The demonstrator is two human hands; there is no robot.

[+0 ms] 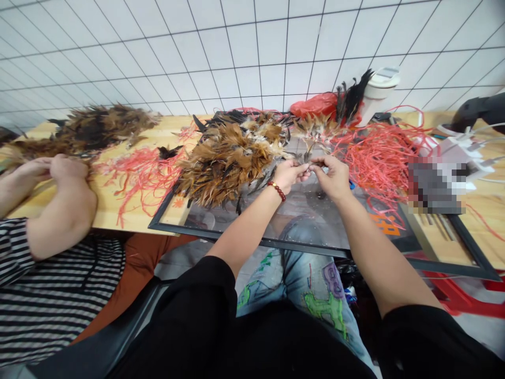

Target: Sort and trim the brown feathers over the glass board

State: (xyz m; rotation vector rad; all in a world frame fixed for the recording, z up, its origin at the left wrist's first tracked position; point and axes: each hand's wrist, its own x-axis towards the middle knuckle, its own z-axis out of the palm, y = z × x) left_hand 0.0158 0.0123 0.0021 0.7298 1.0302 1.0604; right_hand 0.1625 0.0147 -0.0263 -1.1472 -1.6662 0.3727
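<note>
My left hand, with a red bead bracelet on its wrist, and my right hand meet fingertip to fingertip above a dark glassy panel. Both are closed in a pinch on a small dark feather that sticks up past the fingers. Whether anything finer lies between the fingertips is too small to tell. Close to my left hand is a big heap of brown feathers. Beyond my right hand spreads a tangle of pinkish-red strips. Lighter tan feathers lie just behind my hands.
At left, a co-worker's hands work beside another brown feather pile. Red strips lie between us. A white-lidded cup, red plastic bag and black feathers stand behind; white chargers with cables sit right.
</note>
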